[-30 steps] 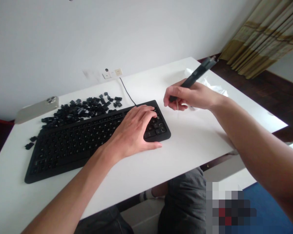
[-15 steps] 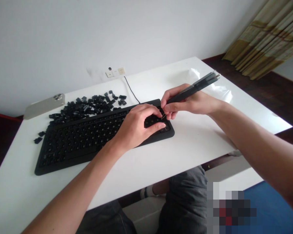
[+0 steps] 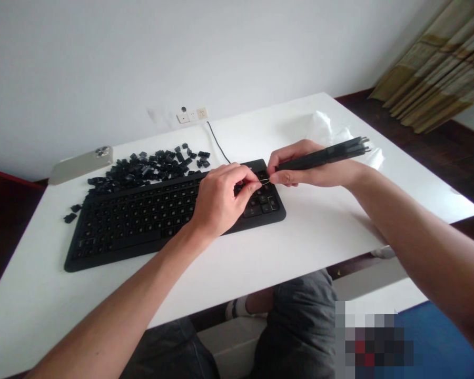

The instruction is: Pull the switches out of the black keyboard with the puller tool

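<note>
A black keyboard (image 3: 138, 239) lies across the white table, most of its switches bare of keycaps, with some keycaps on at the right end. Over that end, my right hand (image 3: 300, 168) is closed around a slim dark keycap puller (image 3: 324, 156), its handle pointing right. From the puller's left end a thin wire (image 3: 265, 181) runs to my left hand (image 3: 223, 197). There the thumb and forefinger are pinched together at the wire's tip. Whether a small keycap sits between them is hidden. A pile of loose black keycaps (image 3: 146, 171) lies behind the keyboard.
A phone (image 3: 81, 167) lies at the table's back left. Crumpled white plastic (image 3: 322, 126) rests beyond my right hand. The keyboard's cable (image 3: 218, 141) runs back towards the wall sockets (image 3: 192, 115). The table's front edge is just above my knees.
My left thumb and forefinger were apart over the keys and have closed together at the wire. The puller has lifted off the keys and tilted flatter. The view has shifted slightly.
</note>
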Demonstrator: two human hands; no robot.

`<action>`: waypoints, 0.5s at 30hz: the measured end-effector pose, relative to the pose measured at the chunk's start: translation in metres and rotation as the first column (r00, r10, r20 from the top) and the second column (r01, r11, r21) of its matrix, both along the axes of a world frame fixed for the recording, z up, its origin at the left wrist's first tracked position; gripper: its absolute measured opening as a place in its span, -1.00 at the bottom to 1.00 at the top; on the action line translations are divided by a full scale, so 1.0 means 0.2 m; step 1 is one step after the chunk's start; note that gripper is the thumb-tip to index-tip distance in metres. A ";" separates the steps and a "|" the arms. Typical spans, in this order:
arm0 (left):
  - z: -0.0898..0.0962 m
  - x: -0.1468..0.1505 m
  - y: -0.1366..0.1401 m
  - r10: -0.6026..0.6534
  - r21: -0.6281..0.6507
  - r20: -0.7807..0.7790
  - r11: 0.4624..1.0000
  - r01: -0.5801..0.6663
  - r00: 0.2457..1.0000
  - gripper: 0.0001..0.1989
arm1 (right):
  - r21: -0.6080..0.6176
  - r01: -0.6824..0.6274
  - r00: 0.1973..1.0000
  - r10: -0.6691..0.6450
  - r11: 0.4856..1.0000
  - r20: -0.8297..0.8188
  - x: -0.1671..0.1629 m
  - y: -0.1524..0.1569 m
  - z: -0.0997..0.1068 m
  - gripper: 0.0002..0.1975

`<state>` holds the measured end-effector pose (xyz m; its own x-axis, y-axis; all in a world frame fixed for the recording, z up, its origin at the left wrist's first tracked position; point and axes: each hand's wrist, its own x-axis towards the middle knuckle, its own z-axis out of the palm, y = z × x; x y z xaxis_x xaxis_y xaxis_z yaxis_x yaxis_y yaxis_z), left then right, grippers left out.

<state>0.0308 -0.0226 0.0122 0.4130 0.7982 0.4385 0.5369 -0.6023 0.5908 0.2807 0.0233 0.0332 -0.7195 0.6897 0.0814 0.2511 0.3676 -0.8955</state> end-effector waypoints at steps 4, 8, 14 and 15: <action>-0.01 0.00 0.00 -0.007 -0.017 0.009 1.000 0.007 1.000 -0.86 | 0.022 0.017 0.999 -0.018 1.000 0.039 0.00 -0.01 0.01 -0.71; -0.02 0.01 0.01 -0.031 -0.025 0.006 0.999 0.031 1.000 -0.89 | 0.016 0.039 0.994 -0.040 0.999 0.103 0.03 -0.02 0.06 -0.73; -0.07 -0.01 0.02 -0.016 0.048 -0.108 0.999 0.021 0.994 -0.84 | -0.019 -0.057 0.975 0.060 0.998 0.213 0.09 -0.02 0.14 -0.78; -0.07 -0.01 0.02 -0.013 0.060 -0.133 0.998 0.021 0.991 -0.82 | -0.025 -0.087 0.967 0.091 0.996 0.239 0.09 -0.01 0.16 -0.77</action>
<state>0.0290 -0.0178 -0.0028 0.4838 0.7640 0.4269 0.5973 -0.6447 0.4770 0.2983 0.0207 0.0648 -0.7753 0.6219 -0.1101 0.4259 0.3861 -0.8182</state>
